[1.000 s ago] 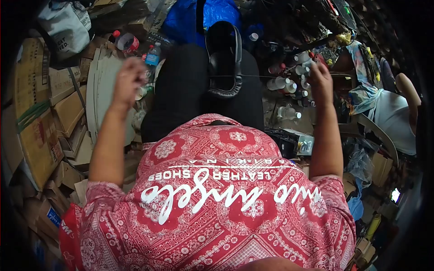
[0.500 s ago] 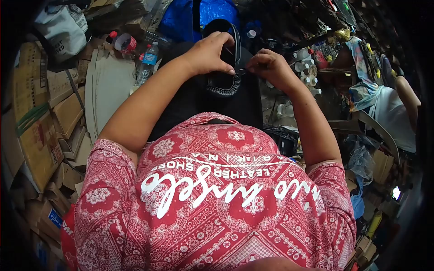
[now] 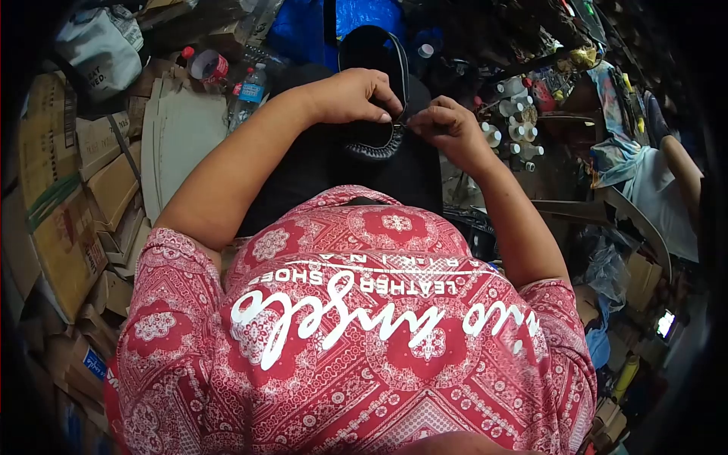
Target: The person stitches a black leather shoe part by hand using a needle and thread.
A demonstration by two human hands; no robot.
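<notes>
A black leather shoe (image 3: 371, 149) rests over my lap, its gathered, stitched toe end pointing towards me and its opening facing up. My left hand (image 3: 353, 97) reaches over the opening from the left, thumb and fingers pinching the shoe's right edge. Close by on the right, my right hand (image 3: 447, 129) is closed in a pinch at that same edge. A thin, needle-like thing (image 3: 401, 123) shows between the two hands; its far end is hidden in my right fingers.
Flattened cardboard (image 3: 68, 189) is piled on the left, beside plastic bottles (image 3: 249, 92). A blue bag (image 3: 292, 30) lies ahead. Several small white-capped bottles (image 3: 519, 125) stand on the right. Farther right are another person's arm (image 3: 682, 163) and a lit screen (image 3: 665, 324).
My right hand has come down and closer to the shoe's edge. The shoe has tilted slightly, showing more of its inside, and my left fingers have shifted a little along it.
</notes>
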